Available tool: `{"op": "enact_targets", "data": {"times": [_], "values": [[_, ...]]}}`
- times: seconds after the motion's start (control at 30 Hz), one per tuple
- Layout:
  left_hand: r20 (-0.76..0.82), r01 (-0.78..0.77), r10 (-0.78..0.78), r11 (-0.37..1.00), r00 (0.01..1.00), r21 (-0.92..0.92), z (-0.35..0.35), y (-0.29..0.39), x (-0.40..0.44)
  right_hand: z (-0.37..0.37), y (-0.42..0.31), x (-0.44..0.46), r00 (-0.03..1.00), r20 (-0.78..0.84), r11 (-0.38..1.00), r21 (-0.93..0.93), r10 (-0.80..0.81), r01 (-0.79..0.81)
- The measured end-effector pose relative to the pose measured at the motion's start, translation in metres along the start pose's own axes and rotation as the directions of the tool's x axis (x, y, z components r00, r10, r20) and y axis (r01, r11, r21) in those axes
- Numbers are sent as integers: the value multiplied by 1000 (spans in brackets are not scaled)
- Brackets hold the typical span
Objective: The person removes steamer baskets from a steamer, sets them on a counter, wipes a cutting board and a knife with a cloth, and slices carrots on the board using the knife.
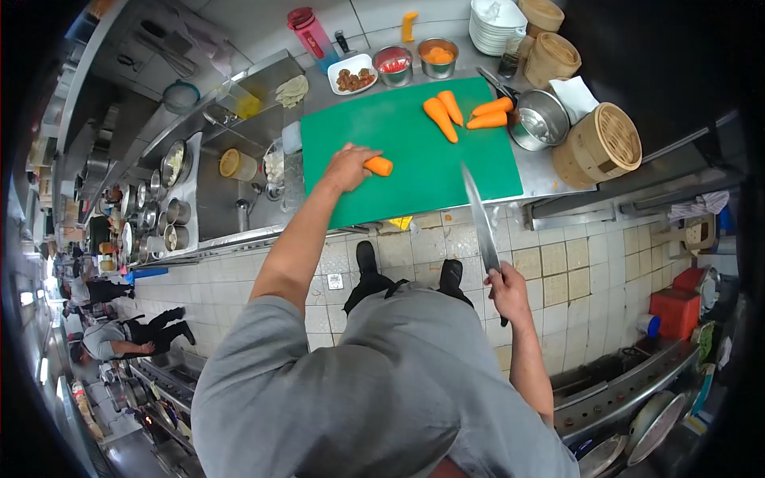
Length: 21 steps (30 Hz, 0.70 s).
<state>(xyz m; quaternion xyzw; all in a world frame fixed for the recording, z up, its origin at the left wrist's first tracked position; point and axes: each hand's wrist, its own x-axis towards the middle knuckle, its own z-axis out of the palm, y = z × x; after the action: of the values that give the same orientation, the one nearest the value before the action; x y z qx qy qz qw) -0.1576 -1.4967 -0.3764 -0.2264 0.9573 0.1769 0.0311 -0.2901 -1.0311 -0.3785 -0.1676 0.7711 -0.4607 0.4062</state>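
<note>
On the left part of the green cutting board (pixel 398 195), my left hand (pixel 348 166) is closed around a carrot (pixel 378 166), whose orange end sticks out to the right. My right hand (pixel 508 291) grips the handle of a long kitchen knife (pixel 481 219) off the front right of the board. The blade points up and away, its tip reaching over the board's right side. Several peeled whole carrots (pixel 440 119) lie at the back right of the board, apart from both hands.
Behind the board stand a white dish (pixel 351 73) of brown pieces, a metal bowl (pixel 393 67) with red contents and another bowl (pixel 437 57) with orange slices. A steel pot (pixel 539 119) and bamboo steamers (pixel 598 147) are at right. A sink (pixel 231 175) lies left; people stand farther left.
</note>
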Motion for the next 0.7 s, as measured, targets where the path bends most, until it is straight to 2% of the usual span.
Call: {"op": "enact_targets", "data": {"times": [0.03,0.07,0.1,0.13,0.2,0.27,0.33,0.4,0.43,0.5,0.53,0.57,0.6,0.63,0.67,0.7], "values": [[1,-9,9,1000,1000,-9,4,-1,0,11,-12,8,998,-14,998,-34,-59,58],[-68,-42,38,998,997,-55,8,-1,-1,22,-23,17,993,-28,991,-68,-118,116],[-133,-78,64,992,989,-100,13,-3,-3,33,-33,25,993,-40,992,-74,-110,107],[-129,-90,75,990,989,-111,16,-6,-3,45,-43,34,987,-52,978,-152,-154,144],[-68,-6,-3,992,998,-130,24,-11,-2,66,-60,47,978,-66,952,-251,-196,174],[-91,9,-22,990,996,-138,26,-8,-7,94,-67,61,957,-119,929,-297,-265,221],[-105,30,-44,990,993,-140,32,-9,-5,115,-69,74,952,-143,911,-358,-269,204],[-302,24,-73,986,951,-163,45,-15,-1,133,-70,78,950,-179,919,-350,-255,181],[-307,18,-70,985,949,-169,50,-23,5,139,-68,80,948,-183,916,-357,-259,181],[-600,-85,-110,954,792,-287,54,-41,17,144,-61,80,953,-201,919,-370,-225,139],[-605,-88,-112,952,788,-292,39,-46,17,142,-62,79,952,-202,916,-377,-230,141],[-486,61,-368,842,793,-537,23,-55,13,138,-62,75,956,-188,909,-393,-225,137],[-300,210,-583,649,755,-731,15,-59,7,134,-65,70,962,-170,903,-409,-216,130],[-274,205,-458,752,845,-626,16,-58,0,128,-70,67,962,-165,900,-416,-216,130],[-275,207,-464,749,842,-630,28,-49,-6,120,-77,66,968,-122,878,-456,-222,144],[-353,31,-251,850,901,-525,47,-36,-12,116,-81,67,972,-78,857,-492,-222,157]]}}
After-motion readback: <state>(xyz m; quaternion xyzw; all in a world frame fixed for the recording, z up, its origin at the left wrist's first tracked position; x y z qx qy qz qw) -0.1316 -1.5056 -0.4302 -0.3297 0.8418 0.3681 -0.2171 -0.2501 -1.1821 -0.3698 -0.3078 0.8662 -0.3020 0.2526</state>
